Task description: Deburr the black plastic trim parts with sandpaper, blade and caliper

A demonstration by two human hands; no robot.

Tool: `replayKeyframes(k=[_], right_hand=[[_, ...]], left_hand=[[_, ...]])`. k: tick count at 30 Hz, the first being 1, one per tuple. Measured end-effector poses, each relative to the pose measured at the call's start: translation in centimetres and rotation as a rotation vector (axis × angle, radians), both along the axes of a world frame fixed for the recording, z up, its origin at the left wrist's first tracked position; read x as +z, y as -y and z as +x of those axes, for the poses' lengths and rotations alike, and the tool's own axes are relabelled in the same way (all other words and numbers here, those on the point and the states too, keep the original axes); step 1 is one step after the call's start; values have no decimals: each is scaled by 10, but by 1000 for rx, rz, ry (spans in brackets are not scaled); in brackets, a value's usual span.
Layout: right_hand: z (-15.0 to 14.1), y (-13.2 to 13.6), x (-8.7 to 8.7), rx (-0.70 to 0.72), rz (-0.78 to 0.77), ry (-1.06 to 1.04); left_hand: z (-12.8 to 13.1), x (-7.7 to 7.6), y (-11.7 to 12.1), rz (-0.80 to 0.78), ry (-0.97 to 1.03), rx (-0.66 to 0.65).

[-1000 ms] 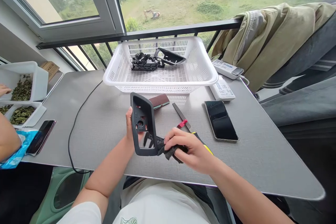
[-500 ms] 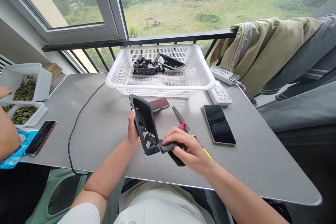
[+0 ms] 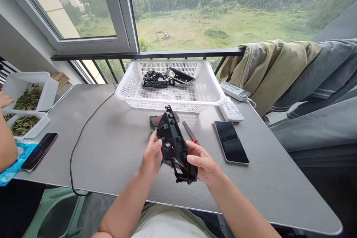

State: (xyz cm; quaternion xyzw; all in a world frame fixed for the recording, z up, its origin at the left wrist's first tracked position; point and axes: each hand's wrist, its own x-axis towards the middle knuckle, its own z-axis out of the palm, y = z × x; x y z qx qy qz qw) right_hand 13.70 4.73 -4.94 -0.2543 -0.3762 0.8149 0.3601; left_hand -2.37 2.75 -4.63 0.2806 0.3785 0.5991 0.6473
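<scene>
Both hands hold a black moulded plastic housing [image 3: 174, 137], tilted above the table with its ribbed, clipped edge and a round boss facing me. My left hand [image 3: 152, 154] grips its left side near the boss, thumb on top. Closed along the right lower edge is my right hand [image 3: 201, 161]. Behind the housing lie a brown sanding sheet or folded strip [image 3: 158, 120] and a flat metal file [image 3: 189, 131] with a red collar. The file's handle is hidden by my right hand. Something dark and speckled under the housing is mostly covered.
A white plastic basket [image 3: 170, 103] holding black plastic parts [image 3: 158, 79] stands at the back. To the right are a phone [image 3: 232, 143] and white boxes [image 3: 231, 109]. On the left lie a cable [image 3: 80, 134], another phone [image 3: 40, 152], leaf-filled tubs [image 3: 46, 96] and another person's arm [image 3: 7, 145].
The housing has turned from its open, hollow side to its clipped outer side. My right hand has gone from a crumpled black piece at its corner to the housing's edge. The view has tilted up.
</scene>
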Motion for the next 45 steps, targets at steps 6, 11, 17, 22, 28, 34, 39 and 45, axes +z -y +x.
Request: replayKeyframes(k=[6,11,17,22,28,34,39,45], right_hand=[[26,-7,-10,-177,-55,280],[38,-8,2,-798,521,561],[22,5,23,-386,1323,800],[31,-7,22,-315,1369,895],[33,-10,26,-431,1323,897],[22,-6,24,-225,1371,846],[37,-27,23,-534,1282,1047],[21,-16,34,-224,1351,815]], left_hand=[[11,-9,3,-24,-91,-4],[14,-21,7,-3,-495,-101],[8,-24,11,80,-632,-250],[3,-24,12,85,-535,-331],[2,-17,10,114,-536,-374],[0,-15,11,86,-522,-414],[0,-11,11,78,-439,-428],[-1,-17,11,17,-427,-442]])
